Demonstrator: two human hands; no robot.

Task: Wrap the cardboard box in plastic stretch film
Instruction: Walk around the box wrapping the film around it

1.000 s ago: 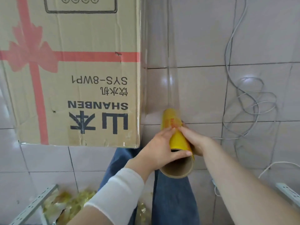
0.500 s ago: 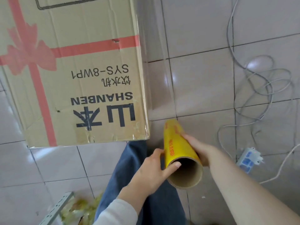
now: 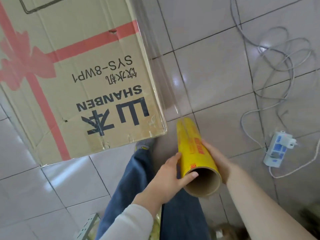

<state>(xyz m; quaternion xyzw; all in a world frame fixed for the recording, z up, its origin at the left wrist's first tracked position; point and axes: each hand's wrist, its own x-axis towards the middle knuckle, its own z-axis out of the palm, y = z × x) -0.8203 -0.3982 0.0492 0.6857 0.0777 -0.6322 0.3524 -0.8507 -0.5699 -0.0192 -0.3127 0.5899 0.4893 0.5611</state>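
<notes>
Yellow film roll [image 3: 194,149] between left hand [image 3: 168,177] and right hand [image 3: 216,158], beside cardboard box [image 3: 78,75].

The glossy pale tiled floor [image 3: 216,75] carries a loose tangle of grey cable [image 3: 284,54] at the right, running down to a white power strip [image 3: 277,149] with blue sockets. A perforated metal rail [image 3: 86,229] lies at the bottom edge, beside what may be crumpled yellowish wrapping [image 3: 156,227].

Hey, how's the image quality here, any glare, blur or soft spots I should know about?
Head view: bright glare on the floor tiles beside the box, partly seen through the film; the roll, left hand and right hand are sharp; the bottom right corner is smeared and unreadable.
</notes>
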